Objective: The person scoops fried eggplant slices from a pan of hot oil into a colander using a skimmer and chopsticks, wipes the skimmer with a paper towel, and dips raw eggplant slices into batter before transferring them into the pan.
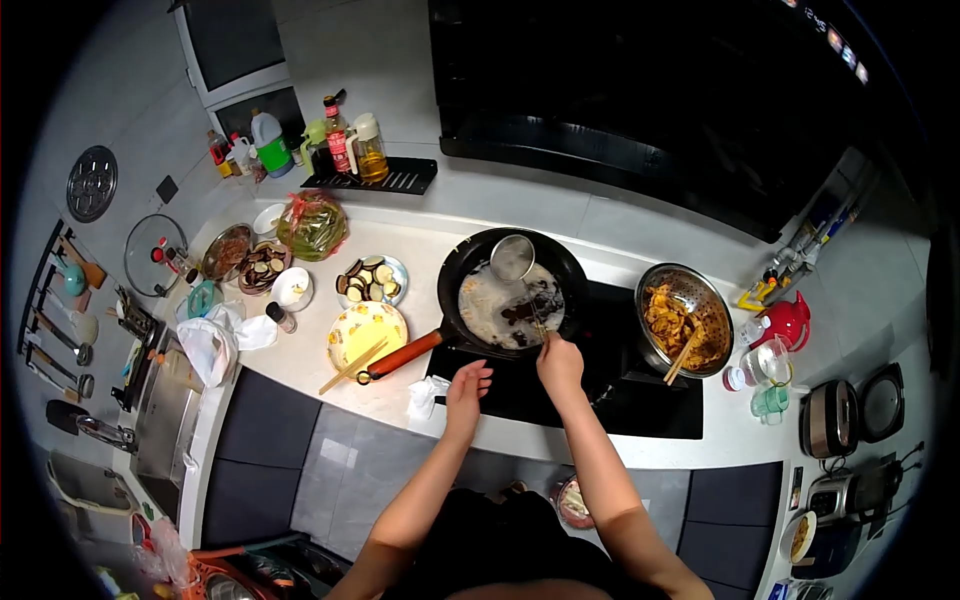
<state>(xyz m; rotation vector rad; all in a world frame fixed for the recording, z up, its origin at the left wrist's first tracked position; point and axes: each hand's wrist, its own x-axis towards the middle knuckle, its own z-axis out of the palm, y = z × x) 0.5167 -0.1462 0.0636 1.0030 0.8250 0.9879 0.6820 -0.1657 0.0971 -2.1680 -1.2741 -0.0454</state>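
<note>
My right hand [560, 362] is closed around the thin handle of a round metal skimmer [512, 257]. The skimmer's bowl is over the far side of a black wok [447, 290] on the stove. Pale, bubbling liquid [485, 305] fills the wok, with a dark patch near my right hand. My left hand [468, 388] hovers empty by the near edge of the stove, fingers loosely apart. Close by it, the wok's wooden handle [405, 354] points left, not touched by either hand.
Left of the stove are a yellow plate [345, 322] with chopsticks, a plate of sliced eggplant [370, 280] and a bagged green vegetable [312, 226]. On the right stands a metal colander [655, 275] of fried food with chopsticks. A range hood [620, 130] overhangs the back.
</note>
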